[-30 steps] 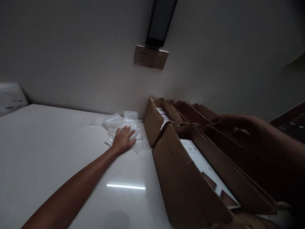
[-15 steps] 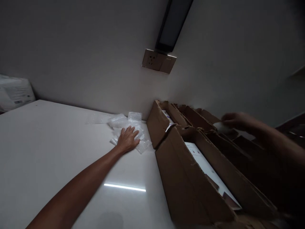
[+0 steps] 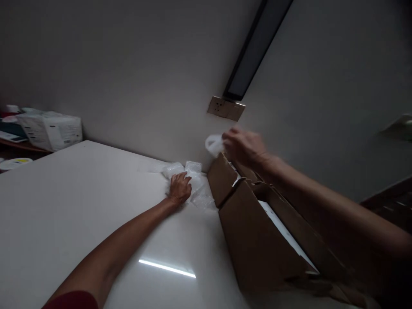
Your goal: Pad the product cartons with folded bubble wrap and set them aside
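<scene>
Here, from the head camera, the right hand (image 3: 245, 148) is raised above the cardboard box (image 3: 257, 231), fingers closed on a small clear plastic bag (image 3: 213, 144). That bag hangs up and right of the left hand (image 3: 179, 188), whose curled fingers press a pile of bubble-wrap bags (image 3: 193, 180) flat on the bench (image 3: 64, 206). The bag's contents are blurred, probably empty.

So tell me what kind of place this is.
Probably an indoor packing or unpacking spot: a white table against a wall with a power socket, open cardboard boxes and a pile of bubble-wrap bags.
</scene>
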A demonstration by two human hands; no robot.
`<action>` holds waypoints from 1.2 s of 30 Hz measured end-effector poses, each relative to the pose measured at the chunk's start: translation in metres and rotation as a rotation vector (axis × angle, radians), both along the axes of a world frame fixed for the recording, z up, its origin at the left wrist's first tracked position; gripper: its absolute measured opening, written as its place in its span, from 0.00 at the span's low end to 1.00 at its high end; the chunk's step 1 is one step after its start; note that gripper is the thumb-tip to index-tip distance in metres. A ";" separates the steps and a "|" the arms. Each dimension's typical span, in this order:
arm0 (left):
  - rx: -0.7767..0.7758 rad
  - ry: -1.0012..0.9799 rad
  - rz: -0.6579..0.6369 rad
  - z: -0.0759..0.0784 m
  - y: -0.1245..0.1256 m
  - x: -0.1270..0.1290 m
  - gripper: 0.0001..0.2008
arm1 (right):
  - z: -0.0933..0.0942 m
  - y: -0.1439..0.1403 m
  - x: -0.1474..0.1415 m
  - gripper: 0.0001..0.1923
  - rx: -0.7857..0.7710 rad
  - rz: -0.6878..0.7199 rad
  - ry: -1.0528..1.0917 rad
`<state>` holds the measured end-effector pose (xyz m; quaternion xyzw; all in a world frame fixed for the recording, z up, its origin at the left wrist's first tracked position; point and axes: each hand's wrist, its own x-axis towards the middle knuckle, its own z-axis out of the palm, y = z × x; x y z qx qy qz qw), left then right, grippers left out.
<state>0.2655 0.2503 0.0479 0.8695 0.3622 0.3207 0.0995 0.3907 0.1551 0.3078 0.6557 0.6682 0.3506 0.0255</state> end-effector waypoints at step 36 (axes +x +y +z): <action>-0.012 0.244 -0.079 -0.034 0.129 -0.085 0.20 | -0.272 0.058 -0.038 0.28 0.031 -0.402 0.725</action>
